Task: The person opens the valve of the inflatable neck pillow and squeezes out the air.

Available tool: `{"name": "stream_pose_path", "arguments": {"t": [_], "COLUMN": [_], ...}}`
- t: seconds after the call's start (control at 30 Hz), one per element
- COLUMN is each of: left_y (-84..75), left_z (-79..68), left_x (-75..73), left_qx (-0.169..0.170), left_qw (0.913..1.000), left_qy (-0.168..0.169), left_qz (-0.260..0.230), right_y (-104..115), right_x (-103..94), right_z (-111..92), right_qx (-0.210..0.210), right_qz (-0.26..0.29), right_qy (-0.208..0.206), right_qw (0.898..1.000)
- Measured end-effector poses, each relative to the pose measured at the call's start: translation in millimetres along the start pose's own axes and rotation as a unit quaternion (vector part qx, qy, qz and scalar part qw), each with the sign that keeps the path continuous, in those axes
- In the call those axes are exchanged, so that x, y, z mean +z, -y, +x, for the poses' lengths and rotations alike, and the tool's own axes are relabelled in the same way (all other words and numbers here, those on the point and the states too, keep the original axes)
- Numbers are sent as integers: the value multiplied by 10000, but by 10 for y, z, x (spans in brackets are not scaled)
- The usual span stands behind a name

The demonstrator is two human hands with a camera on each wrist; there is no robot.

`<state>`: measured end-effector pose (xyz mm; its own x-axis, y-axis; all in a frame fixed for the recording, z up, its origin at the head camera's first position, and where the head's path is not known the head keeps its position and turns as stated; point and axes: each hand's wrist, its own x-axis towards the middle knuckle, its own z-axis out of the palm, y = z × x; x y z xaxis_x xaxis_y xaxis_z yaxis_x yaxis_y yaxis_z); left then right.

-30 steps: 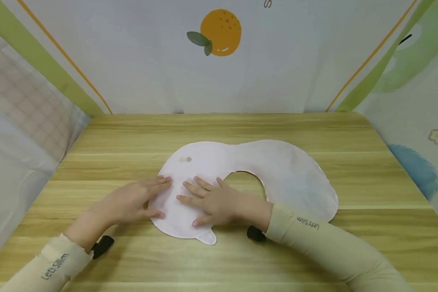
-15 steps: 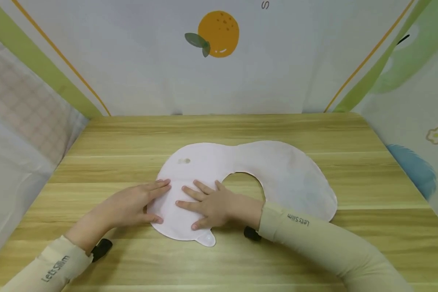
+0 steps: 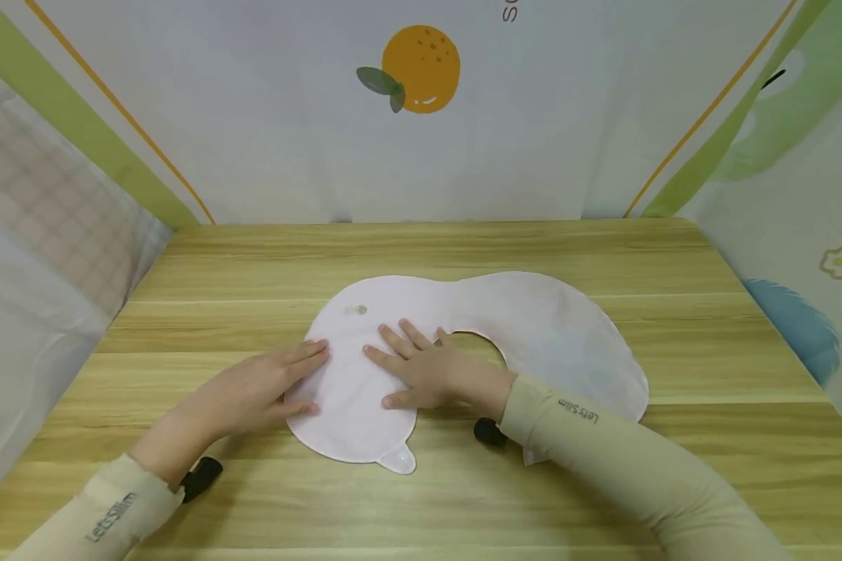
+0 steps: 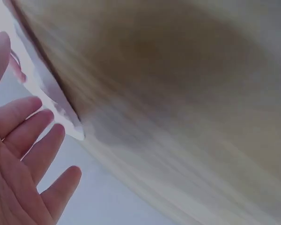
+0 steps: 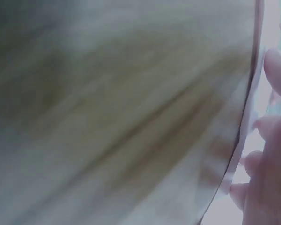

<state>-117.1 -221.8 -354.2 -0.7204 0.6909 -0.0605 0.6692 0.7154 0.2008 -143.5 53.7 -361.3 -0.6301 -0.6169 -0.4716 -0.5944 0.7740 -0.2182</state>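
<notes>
A pale white, U-shaped cloth bib [image 3: 393, 300] lies flat on the wooden table, its cut-out facing the person. At the lower tip of its left lobe is a small tab with a round snap [image 3: 401, 458]. My left hand [image 3: 263, 389] rests on the left rim, fingertips and thumb straight on the fabric. Fingers spread, my right hand [image 3: 424, 372] touches the cloth between the left lobe and the cut-out. In the left wrist view the fingers [image 4: 47, 150] extend along the bib's edge; the right wrist view shows fingers [image 5: 267, 164] beside the edge. The right sleeve covers part of the right lobe.
A wood-grain table [image 3: 730, 436] spans the view. Behind it hangs a pale curtain [image 3: 267, 101] printed with an orange; patterned cloths stand at both sides. Black wrist devices [image 3: 201, 479] show below both wrists.
My right hand has slid up and to the right over the bib, away from the bottom of the left lobe. My left hand stays at the left rim.
</notes>
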Motion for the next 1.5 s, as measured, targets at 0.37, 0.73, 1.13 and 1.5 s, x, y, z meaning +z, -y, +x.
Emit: {"name": "stream_pose_path", "arguments": {"t": [0.37, 0.73, 1.13, 1.5], "left_y": [36, 12, 8, -28], "left_z": [250, 183, 291, 631], "left_x": [42, 12, -8, -3], "left_qx": [-368, -526, -188, -247], "left_qw": [9984, 9978, 9993, 9976], "left_qy": [430, 398, 262, 636], "left_qz": [-97, -86, -187, -81], "right_y": [156, 52, -123, -105], "right_x": [-35, -95, -128, -194], "right_z": [169, 181, 242, 368], "right_qx": [-86, 433, 723, 843], "right_qz": [-32, 135, 487, 436], "right_qy": [-82, 127, 27, 116], "right_qw": [9999, 9989, 9962, 9954]}}
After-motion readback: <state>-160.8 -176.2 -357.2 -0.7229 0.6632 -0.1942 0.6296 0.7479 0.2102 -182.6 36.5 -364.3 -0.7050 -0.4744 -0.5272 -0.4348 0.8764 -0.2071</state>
